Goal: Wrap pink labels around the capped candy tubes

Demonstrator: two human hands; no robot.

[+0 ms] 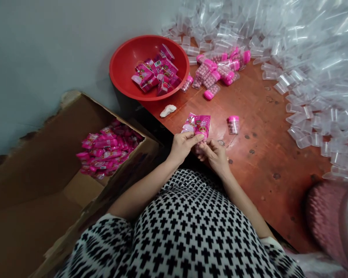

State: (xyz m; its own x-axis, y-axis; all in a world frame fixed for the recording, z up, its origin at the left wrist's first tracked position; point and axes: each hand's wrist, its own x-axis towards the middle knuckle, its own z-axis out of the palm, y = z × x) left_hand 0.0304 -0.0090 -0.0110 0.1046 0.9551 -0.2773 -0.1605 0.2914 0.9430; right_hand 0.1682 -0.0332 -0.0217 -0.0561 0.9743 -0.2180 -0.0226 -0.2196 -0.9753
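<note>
At the table's near edge both hands meet around one small candy jar point(199, 148), a clear tube of pink balls, partly hidden by fingers. A shiny pink printed sleeve point(202, 122) stands up at its top. My left hand point(183, 146) is closed, its thumb pressing the sleeve near the pink lid. My right hand point(217, 156) pinches the jar from the other side, fingers curled under it. Another piece of printed wrapper point(189, 123) shows just behind my left fingers. To the right, a capped candy jar point(233, 125) stands apart on the table.
A red bowl point(123, 79) at the back left holds pink sleeves. Several filled jars point(211, 71) lie beside it, and a white lump point(168, 111) in front. Clear empty tubes point(307, 112) are heaped right. A cardboard box point(84, 193) holds wrapped jars point(107, 148); a tub point(330, 220) holds pink balls.
</note>
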